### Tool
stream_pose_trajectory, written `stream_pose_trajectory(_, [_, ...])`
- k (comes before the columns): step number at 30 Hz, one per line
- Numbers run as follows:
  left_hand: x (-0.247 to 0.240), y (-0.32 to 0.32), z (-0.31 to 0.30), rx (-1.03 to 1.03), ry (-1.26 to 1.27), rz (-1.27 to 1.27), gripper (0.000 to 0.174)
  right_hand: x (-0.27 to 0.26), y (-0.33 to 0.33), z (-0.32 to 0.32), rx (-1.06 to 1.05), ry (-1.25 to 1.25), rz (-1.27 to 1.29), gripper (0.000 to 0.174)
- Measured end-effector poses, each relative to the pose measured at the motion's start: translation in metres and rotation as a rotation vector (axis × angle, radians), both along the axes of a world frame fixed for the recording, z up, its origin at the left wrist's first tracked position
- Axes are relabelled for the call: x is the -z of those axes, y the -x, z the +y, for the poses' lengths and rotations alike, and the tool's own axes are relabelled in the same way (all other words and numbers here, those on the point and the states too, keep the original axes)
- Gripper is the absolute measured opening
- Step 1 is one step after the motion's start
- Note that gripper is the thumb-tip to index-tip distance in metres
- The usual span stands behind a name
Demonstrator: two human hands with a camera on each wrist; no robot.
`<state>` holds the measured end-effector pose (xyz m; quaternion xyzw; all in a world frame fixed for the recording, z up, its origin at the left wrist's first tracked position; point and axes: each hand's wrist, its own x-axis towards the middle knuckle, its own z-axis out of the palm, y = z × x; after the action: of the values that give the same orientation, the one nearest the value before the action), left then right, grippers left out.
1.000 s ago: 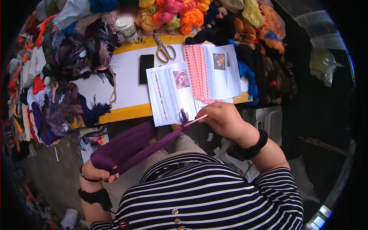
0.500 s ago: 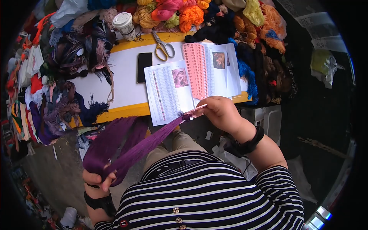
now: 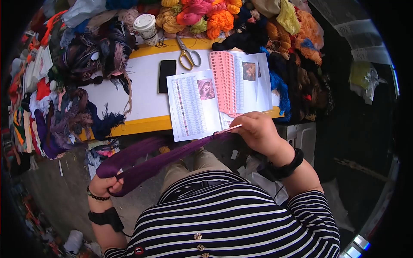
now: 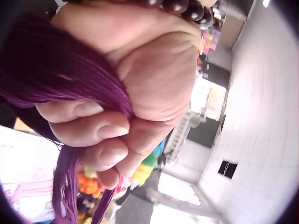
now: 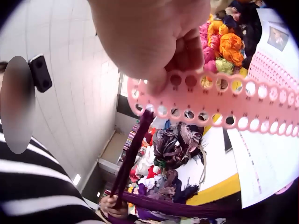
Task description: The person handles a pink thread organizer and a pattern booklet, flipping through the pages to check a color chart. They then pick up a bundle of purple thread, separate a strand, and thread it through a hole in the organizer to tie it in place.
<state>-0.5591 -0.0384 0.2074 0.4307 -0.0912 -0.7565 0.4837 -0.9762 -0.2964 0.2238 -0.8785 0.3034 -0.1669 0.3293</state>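
Note:
My left hand (image 3: 103,184) grips a thick purple skein of thread (image 3: 142,172), its fingers (image 4: 100,130) curled around the strands in the left wrist view. From there the thread stretches up and right to my right hand (image 3: 258,132). That hand pinches a pink card with round holes (image 5: 212,95) between thumb and fingers. In the head view the card is seen nearly edge-on. Purple strands (image 5: 145,119) run into a hole near the card's end, on the lower row in the right wrist view. A loose loop of the skein hangs beyond the left hand.
Printed sheets (image 3: 189,116) and more pink hole cards (image 3: 223,81) lie on the white table with yellow edges (image 3: 146,124). A black phone (image 3: 167,76), scissors (image 3: 187,58) and a lidded paper cup (image 3: 146,29) stand behind. Heaped yarn skeins (image 3: 219,23) line the back and left.
The tuft of purple ends that stood up at the card has gone down, and the thread there is now drawn straight. My left hand dipped, then rose slightly; the right hand shifted a little right.

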Motion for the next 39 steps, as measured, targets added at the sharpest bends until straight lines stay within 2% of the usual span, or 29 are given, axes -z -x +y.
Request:
stream_pose_trajectory(2, [0.007, -0.025, 0.017, -0.212, -0.159, -0.052, 0.023, 0.009, 0.007, -0.006, 0.154, -0.131, -0.06, 0.008])
stream_pose_trajectory(3, [0.013, -0.043, 0.02, -0.109, 0.034, 0.084, 0.022, 0.011, 0.012, -0.01, 0.23, -0.194, -0.091, 0.008])
stream_pose_trajectory(4, [0.018, -0.053, 0.025, -0.013, 0.172, 0.028, 0.021, 0.006, 0.016, -0.014, 0.198, -0.289, -0.016, 0.007])
stream_pose_trajectory(6, [0.016, -0.05, 0.03, -0.125, 0.055, -0.008, 0.02, 0.006, 0.014, -0.011, 0.211, -0.348, 0.004, 0.006])
stream_pose_trajectory(9, [0.039, -0.059, 0.041, -0.278, -0.012, -0.026, 0.02, 0.002, -0.001, -0.016, 0.238, -0.57, -0.072, 0.009])
stream_pose_trajectory(10, [0.051, -0.065, 0.046, -0.343, -0.11, 0.005, 0.019, 0.0, -0.003, -0.015, 0.258, -0.508, -0.035, 0.012])
stream_pose_trajectory(12, [0.045, -0.044, 0.036, -0.263, -0.178, -0.104, 0.02, 0.001, -0.01, -0.013, 0.232, -0.396, 0.008, 0.017])
stream_pose_trajectory(13, [0.032, -0.029, 0.021, -0.251, -0.314, -0.11, 0.026, -0.003, -0.016, -0.013, 0.226, -0.37, 0.063, 0.016])
stream_pose_trajectory(14, [0.022, -0.016, 0.008, -0.21, -0.272, -0.157, 0.034, -0.009, -0.021, -0.013, 0.214, -0.34, 0.107, 0.016])
stream_pose_trajectory(15, [0.018, -0.003, -0.001, -0.271, -0.368, -0.245, 0.04, -0.01, -0.031, -0.01, 0.135, -0.311, 0.063, 0.015])
stream_pose_trajectory(16, [0.031, -0.002, 0.003, -0.243, -0.262, -0.338, 0.042, -0.014, -0.046, -0.004, 0.069, -0.282, 0.026, 0.014])
stream_pose_trajectory(18, [0.031, 0.014, -0.003, -0.203, 0.012, -0.315, 0.044, -0.029, -0.09, 0.017, 0.052, -0.447, -0.039, 0.012])
stream_pose_trajectory(20, [0.028, 0.038, -0.023, -0.181, 0.092, -0.282, 0.043, -0.028, -0.125, 0.023, -0.115, -0.305, 0.072, 0.015])
stream_pose_trajectory(22, [0.017, 0.057, -0.044, -0.164, 0.238, -0.365, 0.039, -0.033, -0.162, 0.033, -0.245, -0.177, 0.058, 0.018])
stream_pose_trajectory(24, [0.006, 0.066, -0.053, -0.166, 0.276, -0.436, 0.027, -0.034, -0.183, 0.04, -0.255, -0.187, 0.07, 0.019])
stream_pose_trajectory(26, [0.019, 0.061, -0.051, -0.203, 0.378, -0.486, 0.015, -0.032, -0.195, 0.045, -0.254, -0.229, 0.072, 0.02])
stream_pose_trajectory(27, [0.025, 0.059, -0.049, -0.219, 0.427, -0.514, 0.014, -0.028, -0.197, 0.047, -0.248, -0.264, 0.065, 0.021])
stream_pose_trajectory(30, [0.019, 0.059, -0.045, -0.337, 0.358, -0.479, 0.02, -0.012, -0.2, 0.051, -0.213, -0.406, 0.08, 0.024])
stream_pose_trajectory(33, [0.021, 0.052, -0.045, -0.345, 0.386, -0.539, 0.017, -0.001, -0.209, 0.052, -0.19, -0.52, 0.089, 0.027])
stream_pose_trajectory(35, [0.01, 0.046, -0.046, -0.337, 0.24, -0.436, 0.014, 0.006, -0.214, 0.051, -0.161, -0.561, 0.106, 0.028])
stream_pose_trajectory(36, [0.009, 0.046, -0.047, -0.307, 0.171, -0.37, 0.013, 0.005, -0.217, 0.049, -0.188, -0.504, 0.127, 0.029])
stream_pose_trajectory(39, [0.029, 0.047, -0.051, -0.281, 0.015, -0.122, 0.015, 0.025, -0.206, 0.046, -0.195, -0.589, -0.024, 0.038])
